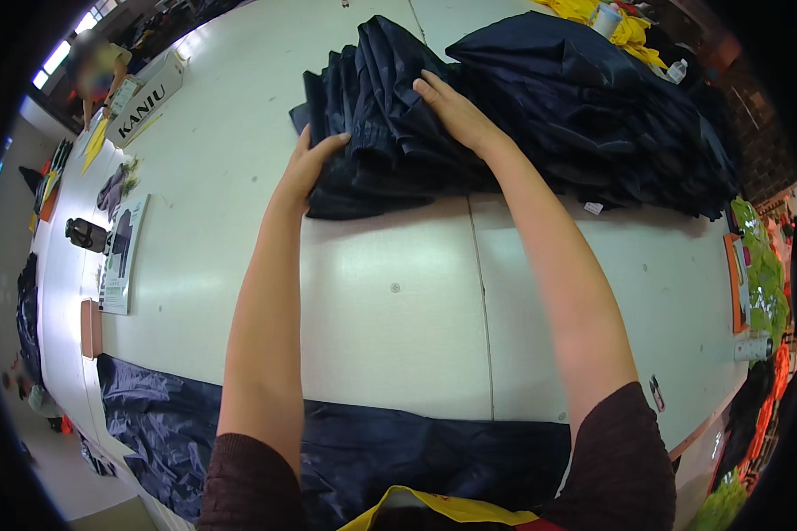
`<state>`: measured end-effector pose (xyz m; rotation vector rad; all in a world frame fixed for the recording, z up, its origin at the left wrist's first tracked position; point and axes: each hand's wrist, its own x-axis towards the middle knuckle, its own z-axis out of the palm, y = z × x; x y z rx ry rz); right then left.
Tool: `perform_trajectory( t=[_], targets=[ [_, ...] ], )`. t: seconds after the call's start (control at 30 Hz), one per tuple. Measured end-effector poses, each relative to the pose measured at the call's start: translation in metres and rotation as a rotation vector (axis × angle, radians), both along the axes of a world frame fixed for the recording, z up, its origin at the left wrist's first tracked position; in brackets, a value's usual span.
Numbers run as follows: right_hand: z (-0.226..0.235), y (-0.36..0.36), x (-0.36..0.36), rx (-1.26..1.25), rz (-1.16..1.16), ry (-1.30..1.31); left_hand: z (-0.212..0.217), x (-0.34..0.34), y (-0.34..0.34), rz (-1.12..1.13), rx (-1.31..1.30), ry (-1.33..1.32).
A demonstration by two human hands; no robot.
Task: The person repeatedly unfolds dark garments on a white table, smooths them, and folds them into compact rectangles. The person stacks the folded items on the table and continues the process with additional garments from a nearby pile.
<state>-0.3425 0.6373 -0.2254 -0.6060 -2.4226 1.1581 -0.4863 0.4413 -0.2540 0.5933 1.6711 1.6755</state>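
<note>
A thick bundle of dark navy, slightly shiny fabric [367, 115], gathered in upright folds, sits at the far middle of the table. A ribbed, gathered edge shows at its front. My left hand [308, 166] grips its left side, thumb on top and the other fingers mostly hidden behind it. From the right, my right hand [459, 113] presses against the folds with thumb and forefinger showing; its other fingers are out of sight. Touching the bundle on its right lies a larger heap of the same dark fabric [584, 115] with a small white label [593, 208].
The pale table [390, 327] has seams. Dark fabric [416, 451] lies along its near edge. At left are a flat printed package [122, 257], a black object [86, 234] and a box [155, 97], with a person [97, 71] beyond. Thread snips [656, 393] lie at right.
</note>
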Motion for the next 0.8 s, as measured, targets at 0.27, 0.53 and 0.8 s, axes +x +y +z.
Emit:
perform_trajectory(
  t=[0.27,0.53,0.8],
  targets=[
    [-0.046,0.042,-0.028,0.28,-0.012,-0.017,-0.035,-0.036,0.056,0.062,-0.085,0.262],
    [0.007,-0.053,0.086,0.348,-0.039,0.349,0.014,0.031,-0.089,0.224,-0.158,0.355],
    [0.011,-0.274,0.308,0.364,0.405,-0.492,0.059,0.216,-0.405,0.378,-0.444,1.042]
  ],
)
